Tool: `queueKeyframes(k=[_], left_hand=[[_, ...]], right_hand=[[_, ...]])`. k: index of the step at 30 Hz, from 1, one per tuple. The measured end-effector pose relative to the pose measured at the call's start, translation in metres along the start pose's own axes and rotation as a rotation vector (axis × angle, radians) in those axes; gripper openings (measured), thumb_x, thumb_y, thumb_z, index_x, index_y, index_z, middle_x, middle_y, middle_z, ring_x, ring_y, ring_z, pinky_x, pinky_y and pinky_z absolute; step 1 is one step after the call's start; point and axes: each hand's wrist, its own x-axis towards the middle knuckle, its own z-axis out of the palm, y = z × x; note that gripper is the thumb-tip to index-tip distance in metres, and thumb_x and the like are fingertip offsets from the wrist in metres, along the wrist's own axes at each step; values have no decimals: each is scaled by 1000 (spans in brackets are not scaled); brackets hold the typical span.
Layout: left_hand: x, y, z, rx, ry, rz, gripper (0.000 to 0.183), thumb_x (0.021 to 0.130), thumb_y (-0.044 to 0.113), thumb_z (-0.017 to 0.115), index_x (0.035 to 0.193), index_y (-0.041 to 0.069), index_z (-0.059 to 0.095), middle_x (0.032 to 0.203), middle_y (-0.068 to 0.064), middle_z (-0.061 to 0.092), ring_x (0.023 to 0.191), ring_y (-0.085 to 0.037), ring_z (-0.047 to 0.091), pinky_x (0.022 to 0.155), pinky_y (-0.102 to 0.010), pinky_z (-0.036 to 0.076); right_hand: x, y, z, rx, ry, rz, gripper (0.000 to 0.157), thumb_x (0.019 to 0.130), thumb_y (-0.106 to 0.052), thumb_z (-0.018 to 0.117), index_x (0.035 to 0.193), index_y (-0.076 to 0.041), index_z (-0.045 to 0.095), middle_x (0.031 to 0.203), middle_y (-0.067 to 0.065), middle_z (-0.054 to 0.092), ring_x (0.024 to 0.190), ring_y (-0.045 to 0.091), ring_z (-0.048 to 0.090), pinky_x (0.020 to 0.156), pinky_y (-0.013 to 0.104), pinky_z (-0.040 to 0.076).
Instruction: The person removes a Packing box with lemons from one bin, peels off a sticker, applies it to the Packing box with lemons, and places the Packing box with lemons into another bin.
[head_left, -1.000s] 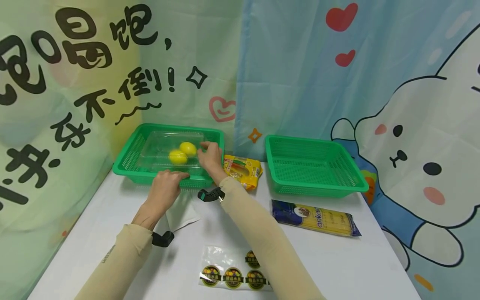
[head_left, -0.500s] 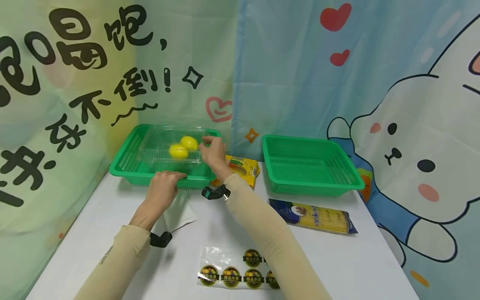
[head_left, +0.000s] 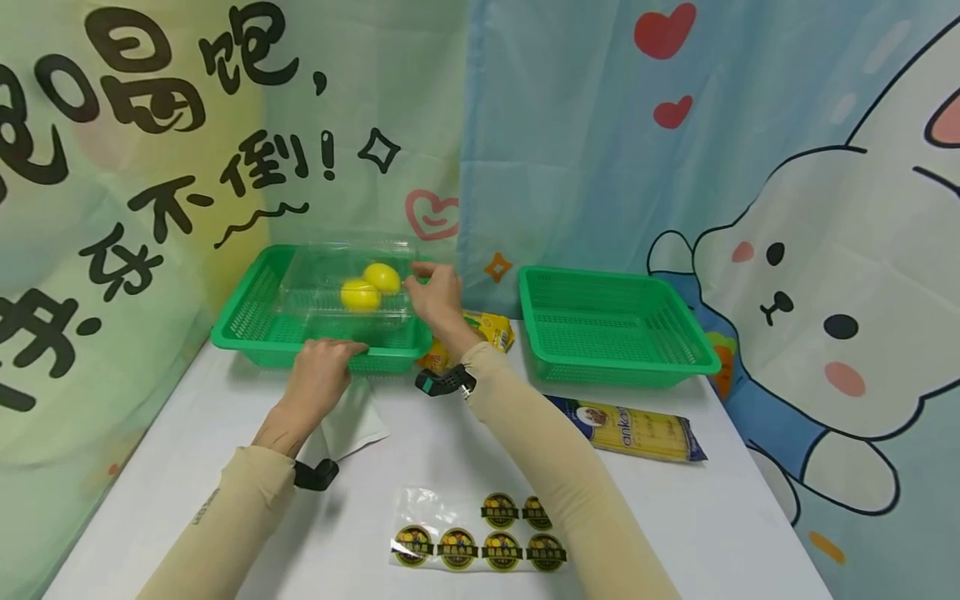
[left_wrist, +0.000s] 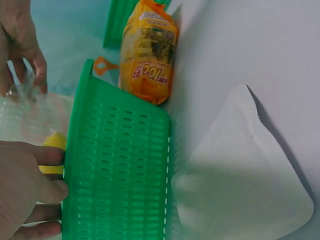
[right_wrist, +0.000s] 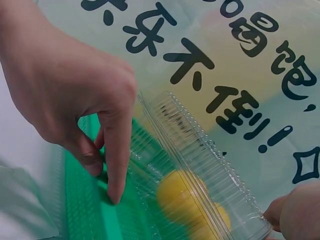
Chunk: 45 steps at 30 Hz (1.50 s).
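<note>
On the left of the head view, my left hand grips the front rim of a green plastic basket, its thumb and fingers on either side of the rim in the right wrist view. My right hand pinches the right end of a clear plastic clamshell box. Two yellow lemons lie together inside the box. The box stands tilted over the basket, its right end raised. In the right wrist view, the clear box shows a ribbed edge beside my right fingertips.
A second green basket stands to the right. A yellow snack packet lies between the baskets, partly behind my right arm. In front are a spaghetti pack, a sticker sheet and a white paper piece.
My right hand has moved up with the box's right end, raising the box and lemons out of the left basket. My left hand stays on the rim.
</note>
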Motion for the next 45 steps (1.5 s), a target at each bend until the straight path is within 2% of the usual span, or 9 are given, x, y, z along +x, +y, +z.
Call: queueKeyframes(k=[12,22,23,25,28,31,35,40,45], left_hand=[[-1,1,0,0,3,1,44,76,-24,63,108,1,81,104,-17,80,88,-41,75,75,-57,58],[1,1,0,-14,18,3,46,75,-24,60,107,0,81,103,-18,79,87,-42,74,78,-59,58],[1,1,0,-13,15,2,46,75,-24,59,107,0,81,103,-19,79,87,-42,74,79,-59,58],[1,2,-1,-12,8,0,46,75,-24,58,107,0,81,103,-18,79,87,-42,74,79,-59,58],[1,2,-1,-15,-5,-3,47,75,-24,58,108,0,81,104,-18,79,88,-42,74,79,-59,58],[1,3,-2,-20,-12,-6,47,75,-23,59,108,1,81,104,-18,79,88,-42,74,78,-59,57],[2,3,-1,-24,-10,0,47,73,-24,59,108,0,81,104,-18,79,87,-42,75,77,-59,57],[2,3,-3,-25,-25,-2,47,73,-23,60,109,0,80,104,-18,79,86,-41,75,78,-58,58],[2,4,-6,-25,-45,-18,44,75,-21,62,109,0,80,104,-19,79,87,-42,74,81,-60,57]], right_hand=[[-5,0,-21,24,14,25,31,101,-17,67,131,-15,74,130,3,70,132,25,53,80,36,50],[-13,1,-42,2,31,10,31,101,-19,68,131,-16,75,128,1,72,133,27,51,106,42,51],[-14,1,-44,-3,35,6,30,101,-19,68,130,-16,75,127,1,73,124,27,57,100,41,54],[-16,2,-49,-5,36,1,31,101,-19,67,131,-16,75,127,0,73,124,26,55,96,38,52],[-19,2,-57,0,36,4,31,101,-19,67,131,-17,75,128,0,73,113,19,53,77,32,48],[-22,3,-65,20,28,4,32,101,-18,66,132,-16,74,131,3,71,81,13,53,57,28,42],[-25,5,-76,32,17,-2,34,102,-16,65,135,-14,72,135,6,70,40,13,34,41,25,33],[-31,7,-88,12,13,-9,35,102,-17,65,136,-15,71,136,4,69,40,11,32,42,24,31],[-38,14,-98,40,21,-33,35,102,-16,66,136,-13,71,136,7,69,41,9,41,43,24,34]])
